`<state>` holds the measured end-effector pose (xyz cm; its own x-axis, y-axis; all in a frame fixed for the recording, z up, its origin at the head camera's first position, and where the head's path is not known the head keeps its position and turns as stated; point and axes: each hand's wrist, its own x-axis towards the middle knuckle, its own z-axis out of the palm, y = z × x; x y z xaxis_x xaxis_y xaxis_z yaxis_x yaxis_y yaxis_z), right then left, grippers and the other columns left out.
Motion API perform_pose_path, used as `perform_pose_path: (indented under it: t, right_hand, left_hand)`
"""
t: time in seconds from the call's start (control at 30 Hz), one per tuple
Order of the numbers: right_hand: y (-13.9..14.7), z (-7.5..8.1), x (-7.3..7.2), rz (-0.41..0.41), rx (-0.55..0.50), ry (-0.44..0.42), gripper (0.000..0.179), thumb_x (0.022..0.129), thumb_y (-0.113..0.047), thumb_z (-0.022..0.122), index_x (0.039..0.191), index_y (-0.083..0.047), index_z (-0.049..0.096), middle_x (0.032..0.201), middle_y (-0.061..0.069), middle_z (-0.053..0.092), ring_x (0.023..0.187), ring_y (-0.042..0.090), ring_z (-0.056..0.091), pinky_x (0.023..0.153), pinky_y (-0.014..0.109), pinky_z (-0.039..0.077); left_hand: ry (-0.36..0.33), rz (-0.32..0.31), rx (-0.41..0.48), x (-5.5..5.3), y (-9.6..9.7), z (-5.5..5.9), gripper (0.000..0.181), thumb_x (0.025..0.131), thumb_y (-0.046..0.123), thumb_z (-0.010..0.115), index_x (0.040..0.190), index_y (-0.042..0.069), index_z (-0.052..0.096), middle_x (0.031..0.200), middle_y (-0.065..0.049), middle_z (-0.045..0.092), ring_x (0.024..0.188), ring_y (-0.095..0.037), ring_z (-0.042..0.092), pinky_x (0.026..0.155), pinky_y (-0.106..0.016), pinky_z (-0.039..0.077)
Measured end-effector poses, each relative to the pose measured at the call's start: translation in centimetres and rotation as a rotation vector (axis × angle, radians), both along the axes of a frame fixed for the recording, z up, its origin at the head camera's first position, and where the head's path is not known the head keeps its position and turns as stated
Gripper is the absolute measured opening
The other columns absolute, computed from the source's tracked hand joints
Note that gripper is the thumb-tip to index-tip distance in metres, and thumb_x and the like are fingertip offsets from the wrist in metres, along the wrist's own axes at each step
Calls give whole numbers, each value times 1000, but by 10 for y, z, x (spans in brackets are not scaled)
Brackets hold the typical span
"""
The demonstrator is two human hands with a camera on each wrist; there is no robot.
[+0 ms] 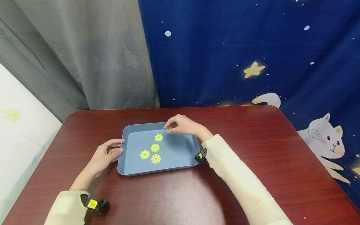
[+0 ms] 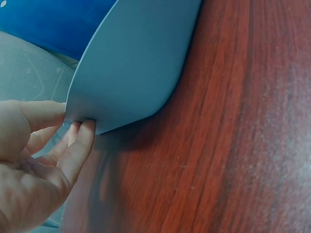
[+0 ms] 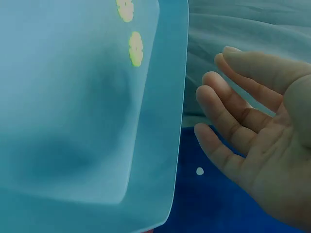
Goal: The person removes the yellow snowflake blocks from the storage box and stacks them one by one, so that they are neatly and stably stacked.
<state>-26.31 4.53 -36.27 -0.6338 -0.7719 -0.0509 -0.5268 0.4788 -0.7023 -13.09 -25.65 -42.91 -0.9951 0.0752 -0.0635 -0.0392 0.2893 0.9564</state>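
Note:
A shallow blue-grey tray (image 1: 177,153) lies on the table with several yellow notched discs (image 1: 155,147) spread over its left half and middle. My left hand (image 1: 104,156) holds the tray's left wall, fingertips at the rim and thumb against the outer side, as the left wrist view shows up close (image 2: 36,160). Above the tray's back right part is my right hand (image 1: 181,124). Its fingers are loosely bent with nothing between them. The right wrist view shows those fingers (image 3: 223,111) apart from the tray rim, and two discs (image 3: 136,49) inside.
The dark red wooden table (image 1: 253,140) extends to both sides of the tray and in front of it. Behind it hang a grey curtain (image 1: 112,56) and a blue curtain (image 1: 211,47) with stars and a cat. Both forearms wear wrist cameras.

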Motion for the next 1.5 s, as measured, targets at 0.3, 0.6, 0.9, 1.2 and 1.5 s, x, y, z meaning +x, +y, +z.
perform_pose_path:
  t: [0.3,0.6,0.9,1.2,1.5]
  right_hand:
    - [-20,-3,-5,19,25,-46,23,84,-8,65,106,0,67,93,3,65,83,12,56,73,19,48]
    - [-33,-11,-8,15,76,-112,26,84,-8,66,109,0,65,93,4,65,85,11,57,73,19,47]
    - [-39,-23,-10,31,157,-117,27,84,-9,66,111,-4,65,95,3,64,82,9,54,68,19,45]
    - [-46,-32,-11,17,226,-59,32,82,-9,69,113,-4,64,107,8,62,95,13,55,75,19,45]
    - [-50,-34,-11,-2,271,-43,36,81,-12,70,116,-7,63,105,7,60,89,13,52,73,21,45]
  left_hand:
    - [4,-3,-7,-1,0,0,46,91,10,57,131,-7,40,117,-26,44,93,-11,59,77,-28,52]
    - [-1,-7,-14,-1,0,1,46,91,8,57,132,-5,40,117,-26,44,93,-13,59,77,-29,52]
    - [-7,-3,-16,0,-1,0,47,91,9,57,133,-3,40,118,-25,44,94,-13,59,78,-30,52]
    - [-14,1,-7,0,-1,1,46,91,8,57,133,-4,40,118,-25,43,94,-12,59,78,-30,52]
    - [-25,3,6,-1,-1,1,47,91,8,57,133,-4,40,119,-25,43,93,-11,59,78,-29,52]
